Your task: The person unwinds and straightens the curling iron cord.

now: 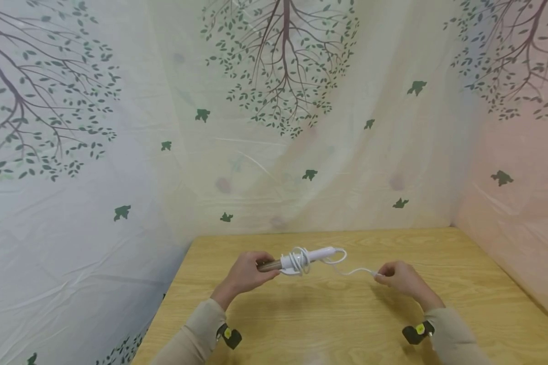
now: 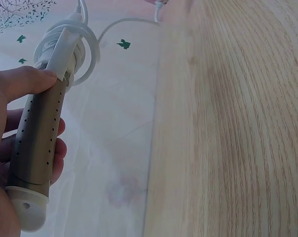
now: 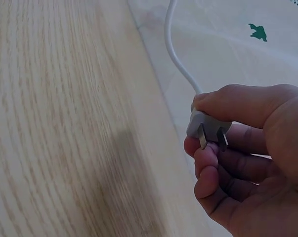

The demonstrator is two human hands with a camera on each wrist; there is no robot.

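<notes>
Head view: a white-handled appliance (image 1: 319,254) is held above the wooden surface (image 1: 301,324), nearer the left edge than the right; its perforated barrel (image 2: 39,131) is gripped by the left hand (image 1: 248,272), fingers curled round; white cord (image 3: 173,54) is looped about the handle and led across to a two-pronged plug (image 3: 206,124), pinched by the right hand (image 1: 402,279); beyond the far edge, a tree-printed sheet (image 1: 255,177) is hung; whether the cord touches the surface cannot be judged.

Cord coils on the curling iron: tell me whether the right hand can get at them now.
Probably yes: the left hand grips the barrel, leaving the cord coils exposed, but the right hand pinches the plug and may need to release it first.
</notes>
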